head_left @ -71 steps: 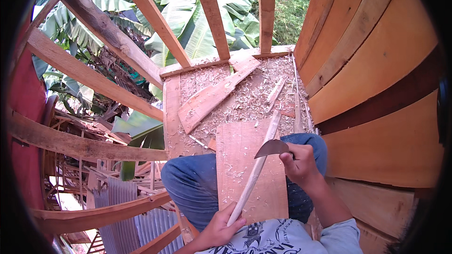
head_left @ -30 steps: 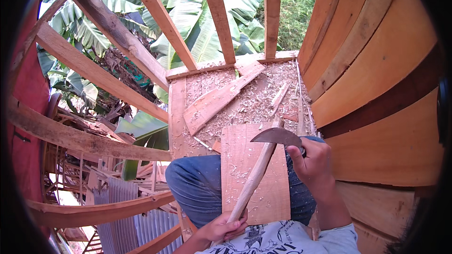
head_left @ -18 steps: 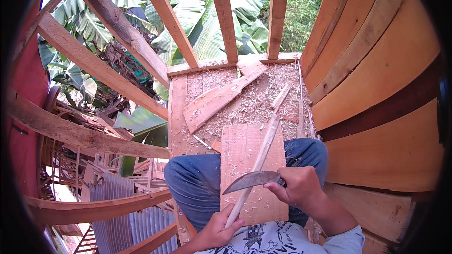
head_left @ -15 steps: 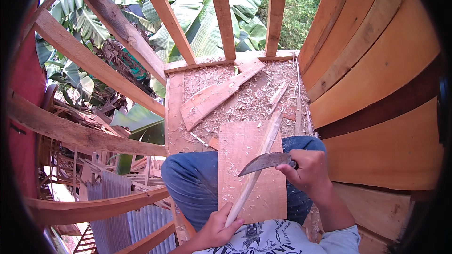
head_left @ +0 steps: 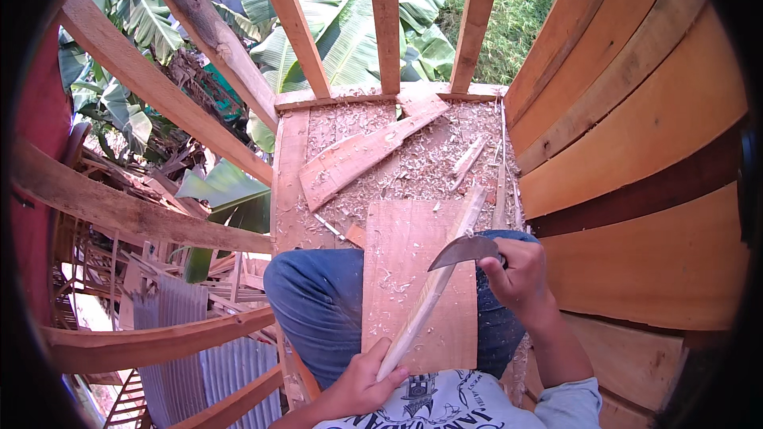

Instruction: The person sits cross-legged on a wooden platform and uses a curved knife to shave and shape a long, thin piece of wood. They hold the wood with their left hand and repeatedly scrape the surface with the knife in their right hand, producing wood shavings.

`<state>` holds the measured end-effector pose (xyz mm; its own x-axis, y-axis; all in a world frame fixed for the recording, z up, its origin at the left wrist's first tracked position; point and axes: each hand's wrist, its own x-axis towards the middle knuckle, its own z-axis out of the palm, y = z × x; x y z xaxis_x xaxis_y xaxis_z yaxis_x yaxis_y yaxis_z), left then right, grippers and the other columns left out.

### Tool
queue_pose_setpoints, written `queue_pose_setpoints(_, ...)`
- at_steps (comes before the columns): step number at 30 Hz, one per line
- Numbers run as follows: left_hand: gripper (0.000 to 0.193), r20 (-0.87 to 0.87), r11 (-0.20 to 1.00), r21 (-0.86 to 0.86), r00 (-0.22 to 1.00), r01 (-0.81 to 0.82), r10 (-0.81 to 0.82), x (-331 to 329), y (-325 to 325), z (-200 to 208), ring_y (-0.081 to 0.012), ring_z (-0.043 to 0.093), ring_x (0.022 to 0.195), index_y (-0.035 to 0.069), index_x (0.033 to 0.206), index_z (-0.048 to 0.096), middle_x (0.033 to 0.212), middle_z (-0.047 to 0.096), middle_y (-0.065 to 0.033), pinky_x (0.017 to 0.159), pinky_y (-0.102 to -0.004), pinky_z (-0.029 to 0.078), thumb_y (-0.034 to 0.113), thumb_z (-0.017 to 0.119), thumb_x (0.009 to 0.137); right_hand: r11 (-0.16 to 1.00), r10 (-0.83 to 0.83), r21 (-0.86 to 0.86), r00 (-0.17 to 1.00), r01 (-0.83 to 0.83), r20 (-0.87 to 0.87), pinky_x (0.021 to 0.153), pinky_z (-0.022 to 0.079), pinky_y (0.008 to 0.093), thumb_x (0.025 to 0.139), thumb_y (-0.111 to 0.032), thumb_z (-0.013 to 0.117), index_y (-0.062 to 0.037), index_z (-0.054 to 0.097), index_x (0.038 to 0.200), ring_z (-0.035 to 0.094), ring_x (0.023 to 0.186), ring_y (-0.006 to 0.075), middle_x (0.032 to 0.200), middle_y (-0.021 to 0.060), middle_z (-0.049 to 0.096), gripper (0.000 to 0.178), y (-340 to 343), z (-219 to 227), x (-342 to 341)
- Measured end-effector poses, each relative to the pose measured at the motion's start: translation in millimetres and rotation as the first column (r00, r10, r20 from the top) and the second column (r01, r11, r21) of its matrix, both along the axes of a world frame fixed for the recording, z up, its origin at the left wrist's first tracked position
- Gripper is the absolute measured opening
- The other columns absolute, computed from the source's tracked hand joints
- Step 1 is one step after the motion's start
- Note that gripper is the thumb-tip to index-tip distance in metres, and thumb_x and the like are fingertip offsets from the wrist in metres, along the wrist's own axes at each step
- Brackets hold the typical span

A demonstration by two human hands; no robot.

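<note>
My left hand (head_left: 367, 381) is closed around the near end of a pale wooden stick (head_left: 419, 314), close to my shirt. The stick slants up and away to the right, over a flat wooden board (head_left: 385, 270) lying across my lap. In my right hand (head_left: 515, 268) is a knife (head_left: 462, 251) with a broad curved dark blade, its handle mostly hidden by the fingers. The blade lies across the upper part of the stick and points left. A small curl of shaving shows at the blade's upper edge.
Beyond the board, wood shavings (head_left: 429, 155) cover the plank floor. A paddle-shaped piece of wood (head_left: 369, 151) and a thin offcut (head_left: 470, 155) lie among them. Wooden slats (head_left: 385, 24) stand ahead and left; a plank wall (head_left: 636, 230) rises at right. Banana leaves (head_left: 342, 32) show outside.
The knife in my right hand has moved farther up the stick, away from me. A curl of shaving now shows at the blade. My left hand keeps its grip on the stick.
</note>
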<state>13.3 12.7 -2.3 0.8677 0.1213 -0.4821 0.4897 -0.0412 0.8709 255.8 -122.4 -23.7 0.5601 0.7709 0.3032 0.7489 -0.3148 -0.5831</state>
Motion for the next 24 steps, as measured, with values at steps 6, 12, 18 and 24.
queue_pose_setpoints(6,0.019,0.05,0.997,-0.037,0.996,-0.074,0.076,4.4,-0.3,2.5,-0.0114,0.047,0.065,0.002,0.092,0.048,0.069,0.047,-0.0035,0.06,-0.029,0.04,0.018,0.057,0.09,0.969,0.247,-0.043,0.962,-0.244,0.112,0.04,0.04,0.0343,0.078,-0.051,0.067,-0.0094,0.051,0.061,0.053,0.043,0.0242,0.051,0.0045,0.046,0.048,3.7,7.2,-21.7)
queue_pose_setpoints(12,0.028,0.026,0.999,-0.032,1.0,-0.007,0.008,-0.4,3.9,0.2,-0.0155,0.053,0.067,-0.001,0.096,0.045,0.07,0.053,-0.0131,0.06,-0.0328,0.043,0.023,0.058,0.092,0.98,0.164,0.117,0.986,-0.159,-0.032,0.039,0.036,0.0349,0.083,-0.049,0.063,-0.0053,0.045,0.054,0.05,0.042,0.0286,0.049,0.0117,0.044,0.055,6.3,-0.1,-24.7)
queue_pose_setpoints(18,0.027,-0.027,0.998,-0.056,0.999,-0.028,0.026,9.1,4.9,-0.5,-0.0159,0.053,0.067,-0.001,0.096,0.045,0.07,0.053,-0.0122,0.06,-0.0325,0.043,0.023,0.057,0.092,0.994,0.091,0.068,0.996,-0.091,0.003,0.04,0.038,0.0348,0.081,-0.049,0.064,-0.0054,0.048,0.058,0.051,0.043,0.0291,0.05,0.0108,0.045,0.052,6.7,-14.3,-5.8)
queue_pose_setpoints(24,0.025,-0.041,0.996,-0.083,0.998,-0.044,0.041,9.6,3.4,-5.6,-0.0165,0.055,0.069,-0.001,0.097,0.045,0.072,0.054,-0.012,0.062,-0.0317,0.044,0.022,0.056,0.093,0.996,-0.067,0.053,0.988,0.075,-0.139,0.042,0.04,0.035,0.08,-0.046,0.067,-0.0066,0.052,0.063,0.054,0.045,0.0268,0.053,0.0088,0.048,0.045,8.9,-13.0,6.2)
